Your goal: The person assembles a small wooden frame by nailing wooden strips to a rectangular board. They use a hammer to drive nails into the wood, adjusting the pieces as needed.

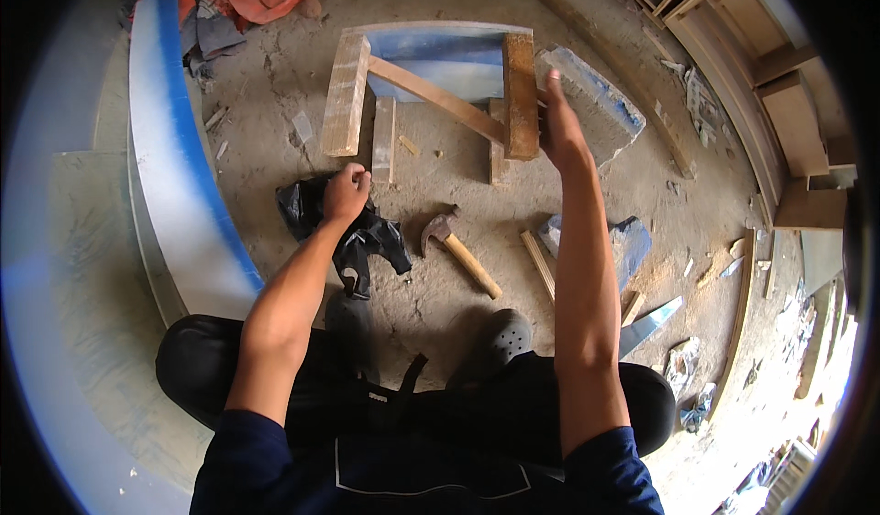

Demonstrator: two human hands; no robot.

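Observation:
A small wooden frame stands on the floor in front of me, with two thick uprights, a slanted brace and a blue-and-white panel [440, 52]. My right hand [561, 134] lies along the outer side of its right wooden block [521, 102], thumb raised and fingers stretched toward the wood, their tips partly hidden. Below the left wooden block [346, 102], my left hand [346, 194] is closed, fingers pinched together over a crumpled black plastic bag [371, 240]. What the pinch holds, if anything, cannot be made out. Between my forearms lies a claw hammer [466, 258] with a wooden handle.
A long curved blue-and-white panel [183, 148] lies on my left. Beyond my right hand sits a concrete-like block [596, 102]. Wood strips [539, 263], a blue-grey chunk [631, 249] and a saw-like blade [651, 325] are at right. Wooden cabinet parts [793, 121] stand far right.

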